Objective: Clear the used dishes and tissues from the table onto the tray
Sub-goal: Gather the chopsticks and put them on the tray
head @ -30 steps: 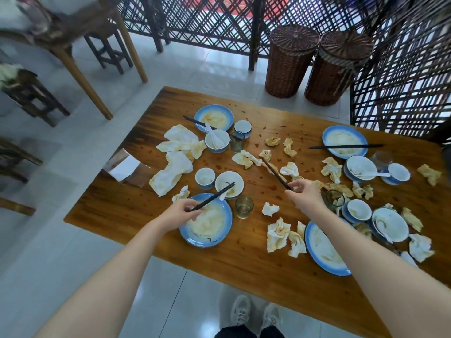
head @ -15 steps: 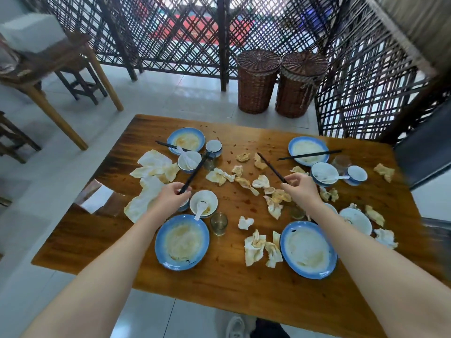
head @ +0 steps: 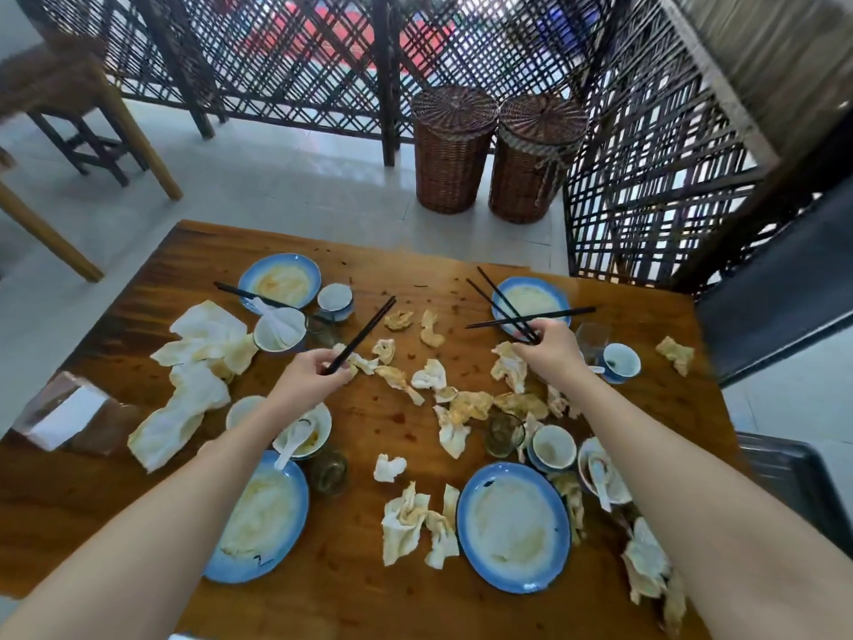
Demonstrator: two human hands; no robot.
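You are in a place where people eat out, like a small restaurant. The big wooden table point(head: 351, 607) is covered with dirty plates point(head: 512, 528), bowls point(head: 554, 448), cups point(head: 503, 436), chopsticks point(head: 240, 292) and tissues point(head: 177, 422) from many people. Another table point(head: 46, 80) and a stool point(head: 87, 145) stand nearby on the tile floor point(head: 277, 177). A lattice wall point(head: 286, 62) and two baskets point(head: 452, 150) close the corner.
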